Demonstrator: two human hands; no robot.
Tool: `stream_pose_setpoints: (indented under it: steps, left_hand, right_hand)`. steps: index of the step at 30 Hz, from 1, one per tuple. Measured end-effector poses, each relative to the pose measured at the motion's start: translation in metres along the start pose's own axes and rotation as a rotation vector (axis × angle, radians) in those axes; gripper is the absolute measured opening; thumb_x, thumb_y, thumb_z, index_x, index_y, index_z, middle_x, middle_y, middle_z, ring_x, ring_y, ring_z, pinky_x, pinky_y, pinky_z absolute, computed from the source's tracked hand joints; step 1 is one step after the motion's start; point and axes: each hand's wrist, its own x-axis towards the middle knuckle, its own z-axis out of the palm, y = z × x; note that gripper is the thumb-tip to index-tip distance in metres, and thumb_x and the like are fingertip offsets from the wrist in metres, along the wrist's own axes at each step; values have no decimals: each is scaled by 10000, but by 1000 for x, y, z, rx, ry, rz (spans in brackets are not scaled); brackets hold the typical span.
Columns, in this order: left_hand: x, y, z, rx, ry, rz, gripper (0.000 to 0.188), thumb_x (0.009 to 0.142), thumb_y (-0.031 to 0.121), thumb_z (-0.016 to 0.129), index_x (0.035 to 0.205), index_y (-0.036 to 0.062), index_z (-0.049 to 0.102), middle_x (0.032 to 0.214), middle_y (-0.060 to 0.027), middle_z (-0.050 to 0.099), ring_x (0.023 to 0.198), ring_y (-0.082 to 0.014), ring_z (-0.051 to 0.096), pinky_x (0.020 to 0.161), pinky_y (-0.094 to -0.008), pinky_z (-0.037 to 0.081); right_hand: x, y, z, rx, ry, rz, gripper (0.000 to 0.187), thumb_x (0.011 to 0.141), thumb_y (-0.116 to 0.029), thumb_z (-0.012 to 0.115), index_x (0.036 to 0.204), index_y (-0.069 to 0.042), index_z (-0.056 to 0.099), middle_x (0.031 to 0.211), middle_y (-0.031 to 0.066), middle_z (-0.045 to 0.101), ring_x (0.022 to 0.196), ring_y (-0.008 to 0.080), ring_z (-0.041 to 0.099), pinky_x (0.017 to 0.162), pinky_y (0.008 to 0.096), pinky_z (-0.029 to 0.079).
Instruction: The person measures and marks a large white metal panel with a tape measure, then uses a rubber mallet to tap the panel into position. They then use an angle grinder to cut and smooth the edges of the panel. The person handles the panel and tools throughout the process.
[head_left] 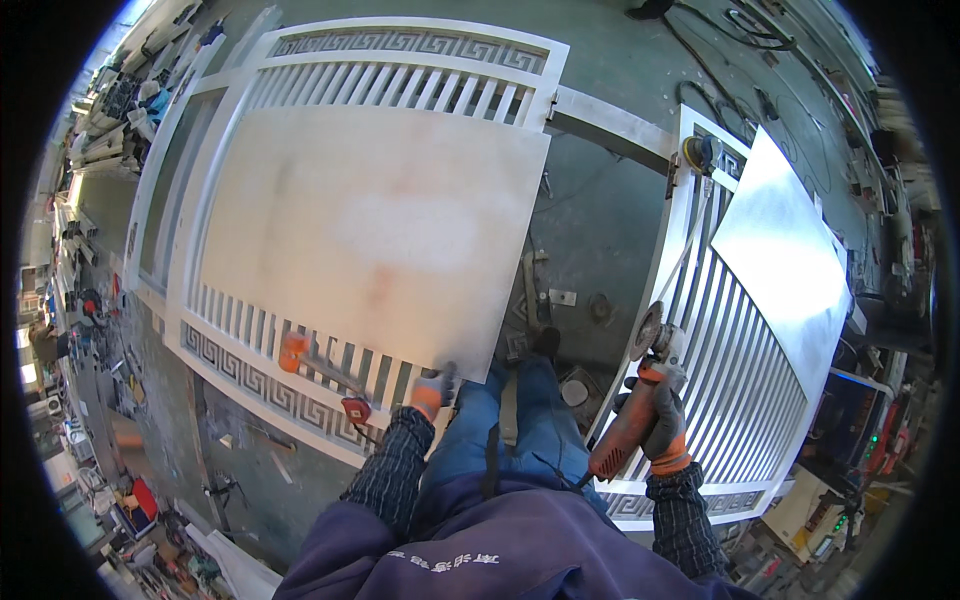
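Observation:
My right hand [664,434], in a grey glove with an orange cuff, is wrapped round the red body of an angle grinder [625,430]. The grinder's disc [648,332] points away from me, above the slatted white gate [740,400] on the right. My left hand [430,392], gloved alike, is at the near edge of a pale flat sheet [350,210] lying over a larger white gate frame [215,200]. Its fingers are blurred, so a grip on the sheet cannot be made out. Left of it lie an orange-headed mallet [296,352] and a red tape measure [356,410].
A shiny metal sheet [790,260] lies tilted over the right gate. Beside it rests a sander with a yellow-edged round pad [702,155]. Hoses [715,95] trail across the far floor. Small metal parts [563,298] lie between the gates. Stock and tools crowd the left side.

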Motion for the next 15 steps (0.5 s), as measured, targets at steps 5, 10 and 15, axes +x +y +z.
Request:
stream_pose_setpoints:
  steps: [5, 10, 15]
  left_hand:
    - [-158, 46, 128, 407, -675, 660, 649, 969, 306, 749, 1478, -10, 500, 1293, -124, 662, 1152, -210, 645, 996, -358, 529]
    - [-202, 2, 171, 711, -900, 855, 1074, 859, 391, 824, 1615, -29, 188, 1556, -254, 440, 1457, -282, 430, 1195, -404, 359]
    - [-222, 3, 170, 715, -891, 768, 1007, 858, 284, 789, 1609, -38, 201, 1549, -253, 445, 1433, -312, 474, 1184, -391, 375]
  right_hand:
    - [18, 20, 3, 99, 23, -71, 709, 1013, -710, 454, 1364, -100, 543, 1102, 65, 617, 982, 185, 627, 834, 348, 563]
    - [34, 14, 17, 217, 79, -156, 653, 1017, -686, 465, 1319, -115, 564, 1054, 75, 641, 896, 202, 661, 772, 374, 593]
    - [28, 16, 21, 434, 17, 52, 678, 966, -730, 507, 1260, -124, 584, 973, 73, 642, 824, 209, 666, 716, 373, 593]
